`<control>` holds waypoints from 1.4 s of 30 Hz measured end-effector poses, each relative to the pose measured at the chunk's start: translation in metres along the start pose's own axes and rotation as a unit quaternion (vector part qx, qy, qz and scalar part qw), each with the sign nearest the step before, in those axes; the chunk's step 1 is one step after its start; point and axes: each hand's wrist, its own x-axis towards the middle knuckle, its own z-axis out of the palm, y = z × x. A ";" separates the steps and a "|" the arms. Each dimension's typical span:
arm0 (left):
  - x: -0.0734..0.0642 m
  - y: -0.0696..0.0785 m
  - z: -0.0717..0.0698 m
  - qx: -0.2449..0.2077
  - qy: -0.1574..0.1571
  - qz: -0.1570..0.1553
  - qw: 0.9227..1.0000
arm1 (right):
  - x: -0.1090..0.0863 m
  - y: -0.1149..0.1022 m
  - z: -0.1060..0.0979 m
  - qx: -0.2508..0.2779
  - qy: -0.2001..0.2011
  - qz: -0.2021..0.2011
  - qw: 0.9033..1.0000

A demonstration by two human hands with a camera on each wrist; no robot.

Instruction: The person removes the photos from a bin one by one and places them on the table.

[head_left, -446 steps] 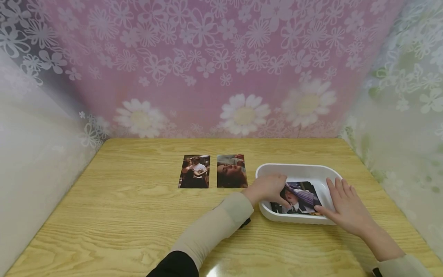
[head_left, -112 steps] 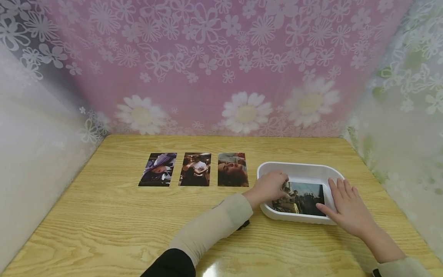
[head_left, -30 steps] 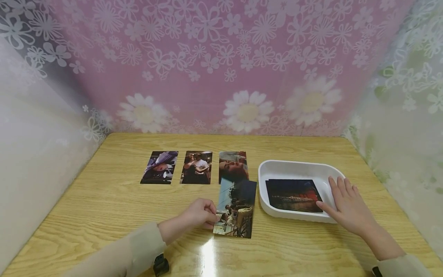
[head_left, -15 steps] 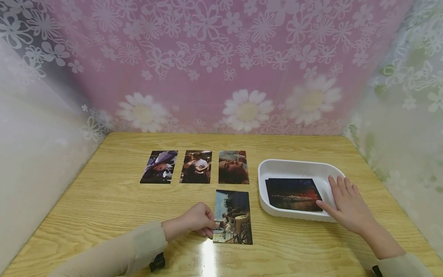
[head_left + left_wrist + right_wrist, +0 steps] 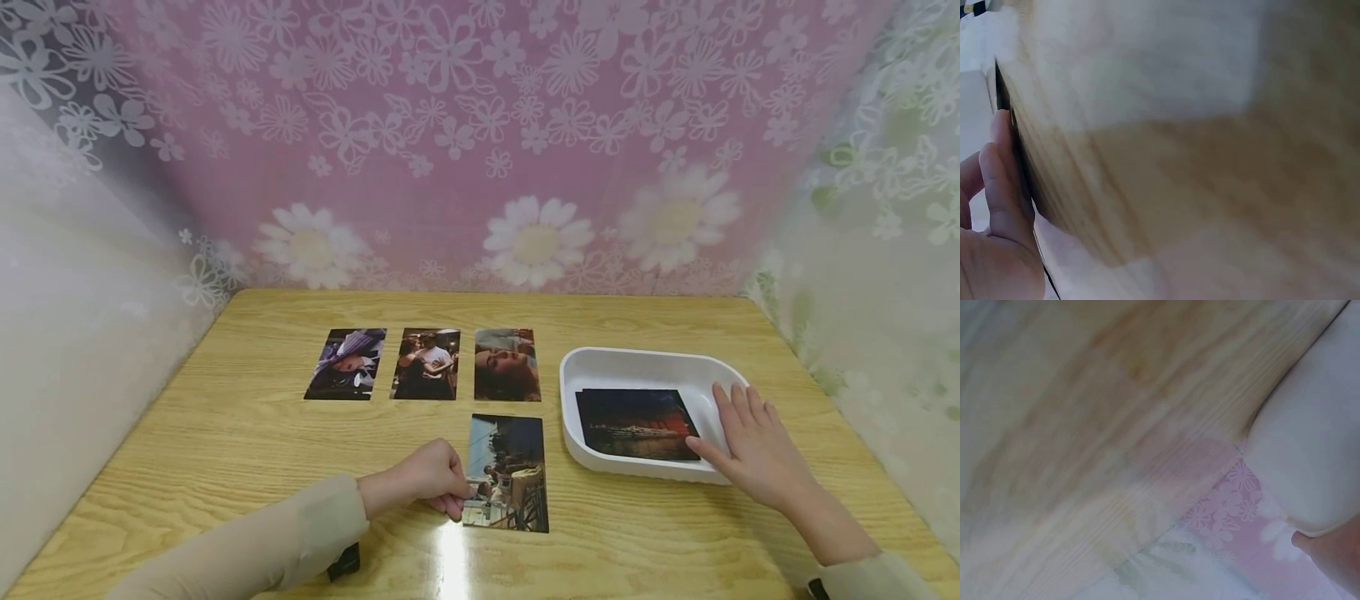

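My left hand (image 5: 422, 477) pinches the lower left edge of a photo card (image 5: 508, 483) showing people on a ship's deck. That card lies low over the table, below the right end of a row of photos. In the left wrist view the fingers (image 5: 1005, 187) are at the edge of the card, which appears as a thin dark strip. My right hand (image 5: 761, 454) rests with spread fingers on the right rim of a white tray (image 5: 637, 360). A small stack of photos lies in the tray, topped by a dark picture of a lit ship (image 5: 633, 423).
Behind the held card, three photos stand in a row: a purple hat (image 5: 345, 364), a dancing couple (image 5: 425, 364) and a reclining face (image 5: 507, 365). The wooden table (image 5: 247, 450) meets flowered cloth (image 5: 420, 167) at the back and sides.
The purple-hat photo has gone from the tray to the row's left end. The left hand took the deck photo from the tray, lowering it before the row. The right hand stayed.
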 end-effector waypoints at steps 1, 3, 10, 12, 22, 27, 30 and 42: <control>0.000 0.001 0.000 0.007 -0.002 0.002 1.000 | 0.000 0.000 0.000 -0.001 0.000 0.000 1.000; 0.001 0.001 0.000 0.018 -0.007 0.006 1.000 | 0.000 0.000 0.000 -0.001 -0.001 0.000 1.000; 0.008 0.013 -0.008 0.035 -0.004 0.056 0.998 | -0.001 0.000 0.001 -0.001 -0.002 0.003 1.000; 0.011 0.021 -0.011 0.038 0.003 0.072 0.997 | -0.001 0.000 0.001 -0.001 -0.001 0.004 1.000; 0.028 0.067 -0.021 0.071 0.027 0.166 0.983 | -0.003 0.000 0.001 0.000 -0.002 0.007 1.000; 0.048 0.086 -0.022 0.082 0.042 0.219 0.971 | -0.003 0.000 0.001 0.001 -0.002 0.008 1.000; 0.061 0.097 -0.018 0.082 0.056 0.234 0.967 | -0.002 0.001 0.002 0.001 -0.003 0.008 1.000; 0.109 0.127 0.015 -0.030 0.100 0.238 0.966 | 0.000 0.001 0.000 -0.003 0.000 0.004 1.000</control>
